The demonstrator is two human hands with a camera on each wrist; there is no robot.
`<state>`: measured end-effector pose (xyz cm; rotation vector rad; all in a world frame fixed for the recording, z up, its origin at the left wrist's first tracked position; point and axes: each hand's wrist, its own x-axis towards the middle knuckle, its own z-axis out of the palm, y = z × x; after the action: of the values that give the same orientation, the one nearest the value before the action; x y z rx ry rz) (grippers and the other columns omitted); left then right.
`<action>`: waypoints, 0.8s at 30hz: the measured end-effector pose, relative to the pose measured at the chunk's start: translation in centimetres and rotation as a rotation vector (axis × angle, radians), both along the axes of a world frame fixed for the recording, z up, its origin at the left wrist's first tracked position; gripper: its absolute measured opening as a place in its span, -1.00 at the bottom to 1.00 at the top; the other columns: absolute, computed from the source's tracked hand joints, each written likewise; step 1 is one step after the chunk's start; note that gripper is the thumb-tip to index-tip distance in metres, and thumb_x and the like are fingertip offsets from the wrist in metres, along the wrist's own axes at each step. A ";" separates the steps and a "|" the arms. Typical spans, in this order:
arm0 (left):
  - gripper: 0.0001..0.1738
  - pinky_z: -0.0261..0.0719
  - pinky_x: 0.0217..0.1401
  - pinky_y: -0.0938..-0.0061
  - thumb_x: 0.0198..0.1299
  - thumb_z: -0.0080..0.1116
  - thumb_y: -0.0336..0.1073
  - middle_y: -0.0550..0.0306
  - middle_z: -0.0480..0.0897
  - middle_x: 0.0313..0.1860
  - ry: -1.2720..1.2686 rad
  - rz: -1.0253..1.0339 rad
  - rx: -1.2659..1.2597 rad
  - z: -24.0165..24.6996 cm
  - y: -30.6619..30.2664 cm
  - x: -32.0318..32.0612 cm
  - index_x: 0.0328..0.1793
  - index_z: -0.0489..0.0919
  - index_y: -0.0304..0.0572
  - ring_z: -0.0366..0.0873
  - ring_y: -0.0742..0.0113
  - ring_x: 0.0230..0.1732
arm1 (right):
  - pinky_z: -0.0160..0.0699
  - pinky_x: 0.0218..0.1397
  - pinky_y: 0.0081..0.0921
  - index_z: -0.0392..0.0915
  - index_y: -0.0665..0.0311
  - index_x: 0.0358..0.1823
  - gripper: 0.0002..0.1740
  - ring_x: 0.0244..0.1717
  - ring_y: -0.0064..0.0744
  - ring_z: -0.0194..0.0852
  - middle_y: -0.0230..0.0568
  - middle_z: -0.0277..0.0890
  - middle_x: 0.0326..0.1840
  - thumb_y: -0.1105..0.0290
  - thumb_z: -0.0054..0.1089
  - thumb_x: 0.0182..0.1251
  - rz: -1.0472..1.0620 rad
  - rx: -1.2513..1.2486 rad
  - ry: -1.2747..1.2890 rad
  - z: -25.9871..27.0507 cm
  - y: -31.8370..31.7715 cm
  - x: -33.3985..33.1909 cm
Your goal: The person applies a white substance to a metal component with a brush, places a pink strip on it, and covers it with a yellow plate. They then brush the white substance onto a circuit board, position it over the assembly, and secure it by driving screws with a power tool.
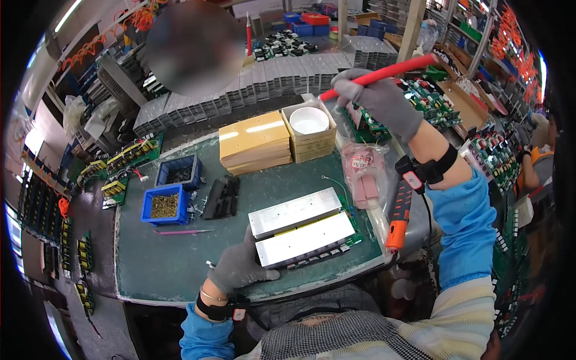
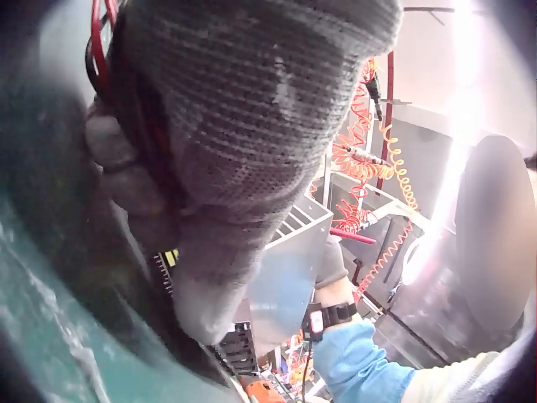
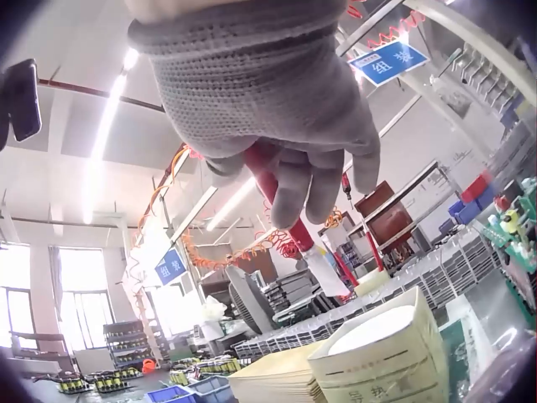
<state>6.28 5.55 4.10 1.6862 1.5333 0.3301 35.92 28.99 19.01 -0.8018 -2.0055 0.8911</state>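
While the metal-topped circuit board assembly lies near on the green mat, my left hand touches the assembly's left end with a grip I cannot make out, my right hand clamps the red stick at far right, and a carton stands beyond.

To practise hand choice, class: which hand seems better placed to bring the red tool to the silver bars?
Probably the right hand: it grips the red tool above the bench. The left hand lies at the left end of the silver bars, so it may suit steadying them.
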 end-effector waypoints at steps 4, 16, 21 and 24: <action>0.36 0.41 0.36 0.31 -0.35 0.72 -0.06 -0.13 0.55 0.27 -0.506 0.094 -0.052 -0.3 -0.8 0.1 0.55 0.10 -0.40 0.49 0.04 0.32 | 0.53 -0.19 -0.45 0.67 0.37 -0.26 -0.64 -0.38 -0.44 0.57 -0.21 0.64 -0.43 0.15 0.36 0.23 -0.115 -0.003 -0.147 -1.3 1.5 -1.3; 0.28 0.46 0.21 0.46 -0.35 0.69 0.13 0.03 0.57 0.16 -0.834 0.381 -0.243 1.2 -0.1 0.0 0.43 0.30 -0.52 0.49 0.36 0.14 | 0.55 -0.12 -0.43 0.66 0.29 -0.21 -0.65 -0.31 -0.37 0.62 -0.18 0.65 -0.38 0.12 0.33 0.24 -0.121 0.109 -0.457 -5.9 6.8 -5.4; 0.28 0.38 -0.34 0.64 -0.26 0.48 0.50 0.22 0.57 -0.26 -0.746 0.383 -0.291 1.0 0.1 -0.6 0.31 0.41 -0.55 0.43 0.55 -0.34 | 0.55 -0.08 -0.45 0.67 0.29 -0.20 -0.64 -0.23 -0.38 0.64 -0.19 0.68 -0.33 0.10 0.31 0.27 -0.185 0.111 -0.388 -5.7 5.9 -4.4; 0.24 0.11 -0.58 0.62 -0.26 0.37 0.59 0.26 0.44 -0.47 -0.770 0.408 -0.174 1.2 0.2 0.4 0.12 0.47 -0.59 0.24 0.59 -0.56 | 0.56 -0.16 -0.42 0.69 0.29 -0.25 -0.58 -0.32 -0.37 0.64 -0.18 0.65 -0.42 0.01 0.29 0.27 -0.235 0.102 -0.310 -5.6 6.0 -3.9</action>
<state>6.68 5.74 5.33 0.9201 1.2408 0.9102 32.05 35.00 13.41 -1.1457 -2.1426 0.5509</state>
